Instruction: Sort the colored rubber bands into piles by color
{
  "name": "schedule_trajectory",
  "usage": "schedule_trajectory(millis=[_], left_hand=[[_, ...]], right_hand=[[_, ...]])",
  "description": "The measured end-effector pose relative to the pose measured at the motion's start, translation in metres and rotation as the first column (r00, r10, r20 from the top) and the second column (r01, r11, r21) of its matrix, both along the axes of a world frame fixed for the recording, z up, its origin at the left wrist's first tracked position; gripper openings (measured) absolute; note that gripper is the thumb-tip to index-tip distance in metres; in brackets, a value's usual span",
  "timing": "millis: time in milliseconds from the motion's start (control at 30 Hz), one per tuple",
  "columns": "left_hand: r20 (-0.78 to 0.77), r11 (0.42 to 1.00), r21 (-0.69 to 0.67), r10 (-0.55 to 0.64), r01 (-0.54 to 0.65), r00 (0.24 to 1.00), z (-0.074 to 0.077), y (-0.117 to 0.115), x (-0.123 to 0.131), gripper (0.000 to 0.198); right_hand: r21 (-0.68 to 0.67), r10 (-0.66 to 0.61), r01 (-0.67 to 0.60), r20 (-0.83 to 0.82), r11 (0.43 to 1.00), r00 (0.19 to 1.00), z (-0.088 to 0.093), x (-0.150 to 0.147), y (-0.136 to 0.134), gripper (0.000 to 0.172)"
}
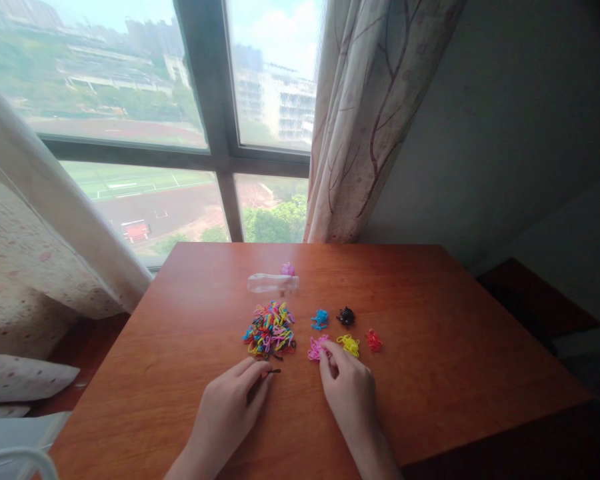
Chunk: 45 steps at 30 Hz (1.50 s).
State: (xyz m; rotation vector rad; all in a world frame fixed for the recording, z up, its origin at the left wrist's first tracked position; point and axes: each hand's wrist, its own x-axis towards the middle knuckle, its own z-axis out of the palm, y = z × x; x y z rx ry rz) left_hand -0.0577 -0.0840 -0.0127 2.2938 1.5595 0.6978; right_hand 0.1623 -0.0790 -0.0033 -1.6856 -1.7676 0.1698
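Note:
My left hand (233,400) pinches a small black elastic band (275,371) between thumb and forefinger, just in front of a mixed pile of coloured elastic bands (270,330). Thumb and fingers of my right hand (349,383) are closed at a small pile of pink bands (316,348), on what looks like a pink band; the fingertips partly hide it. Around that hand lie separate little piles: blue bands (321,319), black bands (347,316), yellow bands (349,345) and red bands (374,340).
Behind the piles a clear plastic container (270,283) lies on its side, with a purple piece (288,269) beside it. The wooden table (455,373) reaches to the window (220,160) and curtain (360,120). White sheets (15,437) show at the lower left.

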Motion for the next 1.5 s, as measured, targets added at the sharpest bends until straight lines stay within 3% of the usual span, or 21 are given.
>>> schedule_trajectory(millis=[100,233,433,667,867,1033,1233,1333,1400,1500], left_hand=[[0.052,1.0,-0.021,-0.008,0.009,0.999,0.006,0.002,0.003,0.017],[0.074,0.999,-0.021,-0.04,0.042,0.996,0.029,0.019,0.022,0.019],[-0.138,0.976,-0.088,-0.21,0.199,0.968,0.062,0.071,0.081,0.021],[-0.227,0.95,-0.141,-0.305,0.279,0.925,0.065,0.114,0.139,0.02],[-0.251,0.955,-0.18,-0.276,0.235,0.928,0.061,0.13,0.153,0.021],[-0.218,0.971,-0.153,-0.214,0.184,0.952,0.064,0.124,0.134,0.021],[-0.124,0.992,-0.078,-0.105,0.096,0.987,0.068,0.095,0.074,0.023],[-0.077,0.998,-0.053,-0.044,0.04,0.996,0.057,0.072,0.038,0.025],[0.034,1.0,-0.015,-0.006,0.006,0.999,0.045,0.056,0.018,0.024],[0.082,0.999,0.031,0.019,-0.022,0.996,0.029,0.035,-0.004,0.022]], right_hand=[[0.012,0.069,-0.068,-0.067,0.998,0.995,-0.001,-0.005,-0.006,0.027],[-0.037,0.177,-0.181,-0.095,0.983,0.98,-0.008,-0.017,-0.018,0.023],[-0.161,0.253,-0.259,-0.055,0.952,0.966,-0.013,-0.028,-0.026,0.02],[-0.181,0.269,-0.283,-0.1,0.942,0.958,-0.008,-0.025,-0.025,0.02],[-0.177,0.266,-0.282,-0.107,0.943,0.958,-0.012,-0.025,-0.026,0.019],[-0.185,0.268,-0.284,-0.107,0.941,0.957,-0.013,-0.025,-0.026,0.018],[-0.177,0.255,-0.272,-0.111,0.946,0.96,-0.012,-0.026,-0.025,0.019],[-0.185,0.251,-0.264,-0.091,0.947,0.964,-0.012,-0.027,-0.024,0.019],[-0.194,0.249,-0.256,-0.062,0.947,0.967,-0.012,-0.028,-0.023,0.019],[-0.194,0.221,-0.219,-0.007,0.956,0.975,-0.011,-0.031,-0.023,0.018]])
